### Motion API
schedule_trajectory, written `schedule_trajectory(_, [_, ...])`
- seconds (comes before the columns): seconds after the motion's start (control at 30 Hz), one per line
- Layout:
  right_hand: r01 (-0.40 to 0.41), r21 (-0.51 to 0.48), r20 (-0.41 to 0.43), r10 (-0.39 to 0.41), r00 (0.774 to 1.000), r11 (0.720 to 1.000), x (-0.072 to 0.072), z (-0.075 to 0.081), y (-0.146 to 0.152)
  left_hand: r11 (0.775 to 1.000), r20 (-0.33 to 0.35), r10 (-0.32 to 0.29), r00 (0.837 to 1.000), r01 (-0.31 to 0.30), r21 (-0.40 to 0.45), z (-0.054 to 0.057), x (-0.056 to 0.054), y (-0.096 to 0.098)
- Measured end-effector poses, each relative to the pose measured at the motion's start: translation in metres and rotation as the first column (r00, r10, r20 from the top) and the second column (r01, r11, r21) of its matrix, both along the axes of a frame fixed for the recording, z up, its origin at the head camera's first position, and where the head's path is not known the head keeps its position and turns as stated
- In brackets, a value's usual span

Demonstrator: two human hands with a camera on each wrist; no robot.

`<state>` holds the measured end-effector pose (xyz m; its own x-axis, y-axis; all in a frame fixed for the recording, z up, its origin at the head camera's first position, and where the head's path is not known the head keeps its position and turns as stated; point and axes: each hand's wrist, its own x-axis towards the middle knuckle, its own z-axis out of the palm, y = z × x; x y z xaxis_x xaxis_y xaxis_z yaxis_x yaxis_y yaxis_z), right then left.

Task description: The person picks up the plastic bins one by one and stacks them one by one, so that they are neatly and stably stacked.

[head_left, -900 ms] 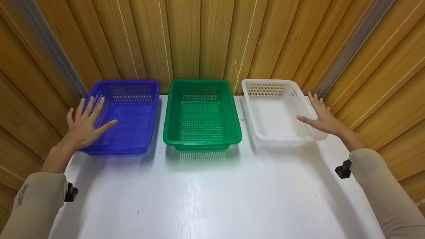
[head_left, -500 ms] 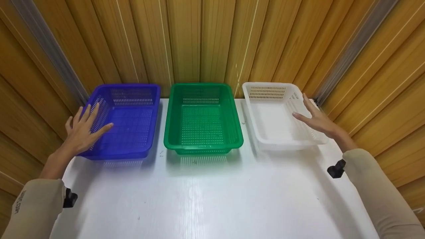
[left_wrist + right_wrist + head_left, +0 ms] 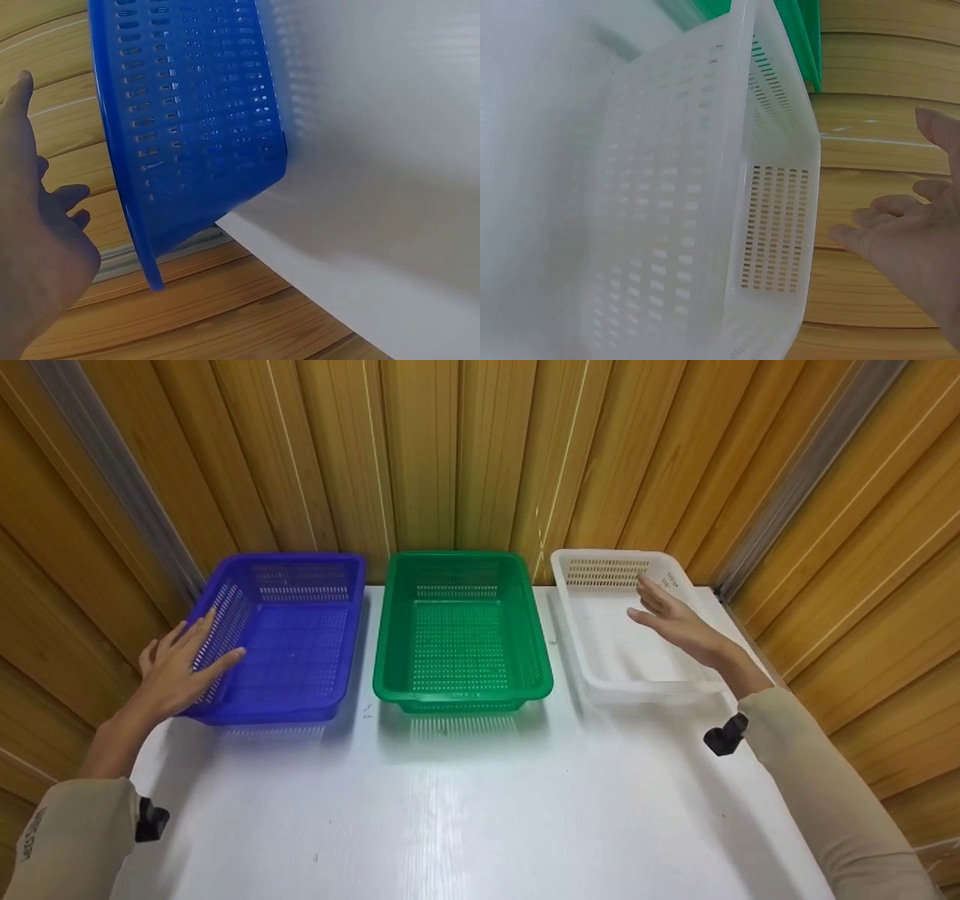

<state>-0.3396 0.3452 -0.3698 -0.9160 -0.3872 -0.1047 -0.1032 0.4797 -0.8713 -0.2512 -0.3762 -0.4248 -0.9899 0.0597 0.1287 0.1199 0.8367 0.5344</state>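
Note:
My left hand (image 3: 171, 673) hovers over the left rim of a blue-purple plastic basket (image 3: 300, 709), fingers extended and thumb spread. In the left wrist view a gap shows between the hand (image 3: 41, 247) and the basket's rim (image 3: 124, 180). Above the white basket (image 3: 577, 652), on the right, is my right hand (image 3: 679, 628), its fingers loosely straight and holding nothing. The right wrist view shows this hand (image 3: 919, 236) apart from the white basket's wall (image 3: 667, 202). Between those two baskets stands a green basket (image 3: 461, 694). No contents show in any of the three.
The baskets stand in a row along the back of a white table (image 3: 450, 810). Wood-look panelled walls (image 3: 420, 457) rise behind and on both sides, with grey strips (image 3: 817, 465) at the corners. A black wrist mount (image 3: 726, 735) sits on each sleeve.
My right hand has moved left from the white basket's right rim to over its inside. My left hand has shifted slightly left and toward me. The baskets appear slightly lower as the view tilts.

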Motion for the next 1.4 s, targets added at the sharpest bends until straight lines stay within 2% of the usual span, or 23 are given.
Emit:
schedule_trajectory(0.13, [-0.030, -0.048, 0.002, 0.030, 1.000, 0.998, -0.001, -0.001, -0.015, 0.998, 0.010, 0.006, 1.000, -0.006, 0.056, -0.001, 0.003, -0.005])
schedule_trajectory(0.3, [-0.075, -0.082, 0.000, 0.075, 0.997, 0.994, 0.000, -0.002, -0.035, 0.998, 0.004, 0.004, 1.000, -0.004, 0.070, -0.006, 0.007, -0.011])
schedule_trajectory(0.6, [-0.162, -0.171, 0.033, 0.171, 0.985, 0.972, 0.007, -0.005, -0.071, 0.998, -0.075, -0.005, 0.997, 0.009, 0.064, -0.023, 0.012, -0.026])
schedule_trajectory(0.83, [-0.202, -0.219, 0.048, 0.218, 0.975, 0.954, 0.013, -0.010, -0.112, 0.989, -0.185, -0.045, 0.982, 0.069, 0.129, -0.031, 0.014, -0.033])
schedule_trajectory(1.07, [-0.213, -0.313, 0.088, 0.251, 0.964, 0.926, 0.013, -0.014, -0.159, 0.985, -0.128, -0.001, 0.992, 0.023, 0.173, -0.031, 0.018, -0.036])
schedule_trajectory(1.23, [-0.224, -0.323, 0.107, 0.271, 0.957, 0.919, 0.012, -0.017, -0.190, 0.983, -0.113, 0.014, 0.994, 0.006, 0.181, -0.032, 0.019, -0.038])
schedule_trajectory(1.4, [-0.252, -0.338, 0.109, 0.303, 0.947, 0.907, 0.015, -0.014, -0.221, 0.981, -0.053, 0.026, 0.998, -0.015, 0.195, -0.033, 0.021, -0.039])
